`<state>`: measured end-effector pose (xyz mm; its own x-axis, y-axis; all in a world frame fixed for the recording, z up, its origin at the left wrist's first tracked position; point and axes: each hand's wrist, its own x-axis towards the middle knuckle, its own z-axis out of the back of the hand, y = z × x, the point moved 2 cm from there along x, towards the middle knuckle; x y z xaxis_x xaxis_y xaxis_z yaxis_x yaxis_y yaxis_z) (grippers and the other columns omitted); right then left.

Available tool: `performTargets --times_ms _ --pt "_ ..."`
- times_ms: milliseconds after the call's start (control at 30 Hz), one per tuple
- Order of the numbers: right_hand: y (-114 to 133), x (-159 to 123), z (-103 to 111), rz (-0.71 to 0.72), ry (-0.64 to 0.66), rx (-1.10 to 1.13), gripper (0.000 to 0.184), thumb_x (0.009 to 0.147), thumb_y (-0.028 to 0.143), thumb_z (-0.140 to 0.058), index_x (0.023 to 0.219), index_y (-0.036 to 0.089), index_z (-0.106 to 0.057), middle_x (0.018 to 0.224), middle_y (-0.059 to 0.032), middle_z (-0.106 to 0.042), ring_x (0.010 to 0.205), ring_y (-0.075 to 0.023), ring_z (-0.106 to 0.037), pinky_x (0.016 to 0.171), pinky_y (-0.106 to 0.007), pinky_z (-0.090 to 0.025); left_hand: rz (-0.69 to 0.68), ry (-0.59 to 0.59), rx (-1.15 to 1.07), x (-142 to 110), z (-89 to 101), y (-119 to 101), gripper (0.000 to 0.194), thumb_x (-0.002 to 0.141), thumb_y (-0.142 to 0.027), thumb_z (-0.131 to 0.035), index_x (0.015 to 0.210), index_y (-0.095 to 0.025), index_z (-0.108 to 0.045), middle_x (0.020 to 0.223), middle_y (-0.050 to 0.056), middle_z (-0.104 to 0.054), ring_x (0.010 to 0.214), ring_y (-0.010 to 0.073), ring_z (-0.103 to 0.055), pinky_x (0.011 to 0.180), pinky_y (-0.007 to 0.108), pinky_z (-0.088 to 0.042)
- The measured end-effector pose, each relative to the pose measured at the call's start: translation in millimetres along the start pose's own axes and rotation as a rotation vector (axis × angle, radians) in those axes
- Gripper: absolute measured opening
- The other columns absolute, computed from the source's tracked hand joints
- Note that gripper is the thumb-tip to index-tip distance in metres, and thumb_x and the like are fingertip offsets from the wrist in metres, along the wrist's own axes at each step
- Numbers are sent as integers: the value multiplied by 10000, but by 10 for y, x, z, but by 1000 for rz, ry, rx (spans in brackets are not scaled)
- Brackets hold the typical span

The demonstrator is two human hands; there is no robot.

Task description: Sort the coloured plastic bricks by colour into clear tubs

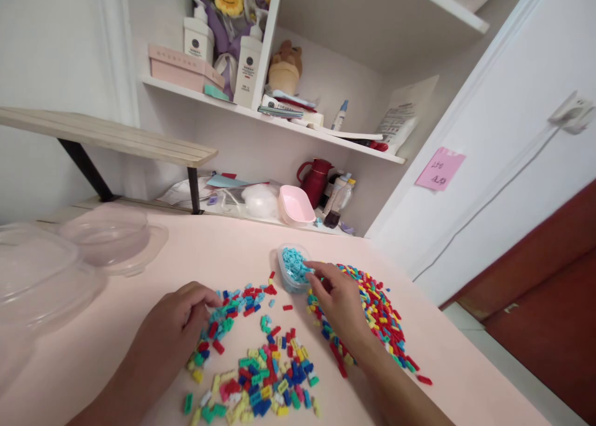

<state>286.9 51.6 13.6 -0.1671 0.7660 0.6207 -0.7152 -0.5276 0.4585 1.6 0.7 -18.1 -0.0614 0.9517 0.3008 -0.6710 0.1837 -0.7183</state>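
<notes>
A small clear tub [292,284] of light blue toy bricks [294,264] stands near the middle of the pink tabletop. My right hand [342,302] is at the tub's right edge, thumb and index finger apart, fingertips beside the light blue bricks. On the left, my left hand [179,323] has its fingers curled at a loose cluster of mixed bricks [242,302]; whatever its fingertips hold is hidden. Another scatter of mixed bricks [265,376] lies between my forearms. Partly behind my right hand spreads a larger, denser brick pile [379,308].
Clear plastic containers [41,271] and a clear lidded bowl [109,233] occupy the left side. A wooden riser [107,134] with black legs stands behind them. Along the back are a pink tub [297,205], a red jug [316,181] and bottles [342,196] under a loaded shelf [321,131].
</notes>
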Motion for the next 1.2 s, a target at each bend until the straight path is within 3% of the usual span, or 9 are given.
performTargets --times_ms 100,267,533,633,700,800,900,1067,1200 --pt "105 -77 -48 68 115 74 221 910 238 -528 962 230 -743 867 -38 -749 735 -178 -675 689 -273 -502 10 -4 8 1 28 -18 269 815 -298 -394 796 -269 -661 783 -16 -703 699 162 -676 613 250 -505" --pt "213 -203 -220 70 318 24 273 898 194 -538 1050 304 -736 1006 5 -764 884 -184 -712 820 -271 -503 26 -6 20 13 56 -59 264 818 -288 -398 794 -273 -660 832 -23 -709 718 153 -681 603 237 -504" --pt "275 -215 -374 121 467 -282 229 929 254 -521 1005 315 -728 796 -1 -765 709 -154 -698 618 -202 -421 11 -18 27 8 61 -38 260 815 -298 -410 800 -278 -669 834 -24 -715 724 154 -690 604 230 -510" --pt "293 -211 -367 114 427 -246 184 910 259 -548 905 282 -731 734 6 -747 657 -144 -675 595 -198 -401 4 -26 17 12 68 -56 257 813 -297 -417 794 -271 -672 844 -18 -719 731 156 -696 591 221 -510" --pt "256 -184 -317 75 323 -159 169 900 260 -562 906 270 -731 737 7 -743 641 -140 -665 609 -201 -418 4 -36 10 17 71 -65 256 813 -298 -422 784 -268 -674 850 -12 -723 748 161 -700 591 217 -511" --pt "142 -110 -183 2 113 -58 213 906 273 -544 1005 244 -730 746 -9 -737 622 -147 -653 627 -221 -456 8 -37 6 24 65 -57 259 816 -302 -422 780 -271 -677 862 -12 -727 764 167 -705 592 219 -512" --pt "36 -46 -52 -24 20 -22 275 911 275 -518 1100 217 -708 774 -28 -735 628 -163 -645 628 -251 -482 2 -36 12 25 55 -32 255 821 -318 -428 794 -281 -679 860 -17 -730 768 169 -707 604 225 -515" --pt "48 -42 43 -31 18 71 238 915 267 -511 986 206 -729 780 -36 -726 632 -166 -632 647 -269 -502 18 -42 -1 16 57 -14 255 832 -335 -433 787 -281 -678 869 -21 -729 745 163 -707 624 235 -520" --pt "206 -109 -21 40 163 163 224 910 200 -518 974 220 -732 829 -40 -709 724 -165 -641 692 -267 -501 15 -41 21 14 65 -23 254 825 -305 -425 795 -286 -677 876 -30 -726 769 161 -707 628 235 -513"
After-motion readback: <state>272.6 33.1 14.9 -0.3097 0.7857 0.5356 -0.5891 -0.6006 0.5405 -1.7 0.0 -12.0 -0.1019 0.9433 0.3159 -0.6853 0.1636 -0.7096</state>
